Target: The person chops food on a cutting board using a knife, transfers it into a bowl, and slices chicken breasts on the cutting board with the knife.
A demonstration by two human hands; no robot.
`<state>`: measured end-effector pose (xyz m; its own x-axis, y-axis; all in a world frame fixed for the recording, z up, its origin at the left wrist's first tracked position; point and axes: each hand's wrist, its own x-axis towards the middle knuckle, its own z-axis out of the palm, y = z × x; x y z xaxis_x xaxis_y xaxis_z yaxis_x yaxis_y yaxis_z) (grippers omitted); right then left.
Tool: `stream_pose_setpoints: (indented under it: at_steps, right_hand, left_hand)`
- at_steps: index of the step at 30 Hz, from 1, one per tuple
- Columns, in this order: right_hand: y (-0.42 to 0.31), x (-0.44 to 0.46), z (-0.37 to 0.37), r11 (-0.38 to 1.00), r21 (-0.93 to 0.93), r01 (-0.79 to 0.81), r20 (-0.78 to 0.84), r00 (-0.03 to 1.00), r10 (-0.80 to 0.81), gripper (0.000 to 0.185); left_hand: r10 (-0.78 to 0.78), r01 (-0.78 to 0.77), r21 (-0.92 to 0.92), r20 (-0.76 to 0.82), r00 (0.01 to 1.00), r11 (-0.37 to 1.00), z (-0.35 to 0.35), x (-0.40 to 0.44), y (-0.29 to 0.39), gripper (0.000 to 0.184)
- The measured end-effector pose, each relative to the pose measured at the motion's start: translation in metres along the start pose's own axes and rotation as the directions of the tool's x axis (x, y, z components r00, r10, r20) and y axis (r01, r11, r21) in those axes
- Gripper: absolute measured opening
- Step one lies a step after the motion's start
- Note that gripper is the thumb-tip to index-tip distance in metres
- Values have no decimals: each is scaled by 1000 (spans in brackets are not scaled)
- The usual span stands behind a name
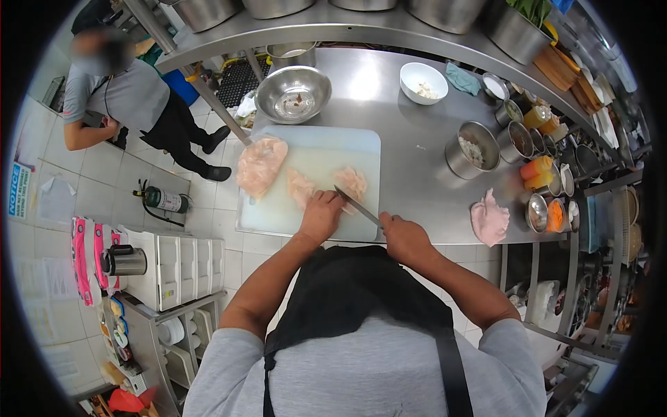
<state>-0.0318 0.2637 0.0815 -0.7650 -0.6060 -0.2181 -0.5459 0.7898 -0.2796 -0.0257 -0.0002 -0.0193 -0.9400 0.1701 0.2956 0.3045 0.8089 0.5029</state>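
The person is wearing a heather-grey T-shirt [354,372], its short sleeves [226,361] ending above the elbows. A plain black apron [361,281] is covering part of it, a broad black strap [453,368] running down the right side and a narrower strap [267,382] showing on the left. The left hand [322,215] and right hand [404,238] are showing bare.

You can pass your right hand [401,236] over the grey steel worktop [411,163] between the white rectangular cutting board [363,151] and the deep round steel pot [456,166]. A crumpled pink cloth [490,218] borders this lane at near right. To your left, a large pale-pink meat lump [260,167] obstructs the board's left edge; a wide steel bowl [275,93] stands beyond it.
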Motion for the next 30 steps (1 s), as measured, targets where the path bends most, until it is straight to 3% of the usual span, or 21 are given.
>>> stream_pose_setpoints:
  at_steps: [9,13,15,24,30]
  right_hand:
    - [-3,54,11,975,215,-57,78,996,41,24]
    - [-3,51,-15,988,147,-49,119,992,31,22]
    - [-2,32,-19,992,126,-7,59,998,0,24]
    - [-9,10,-31,992,119,-47,171,985,26,25]
    - [-16,27,7,976,188,-113,168,983,81,26]
  left_hand:
    - [35,-35,-16,-1,999,999,4,-4,-4,20]
    - [46,-53,-135,-56,997,989,-4,-7,0,18]
    - [64,-70,-111,-59,996,991,-4,-9,-1,17]
    - [83,-88,-50,-101,992,995,8,-10,-8,16]
    - [78,-81,-39,-77,994,996,11,-12,-9,17]
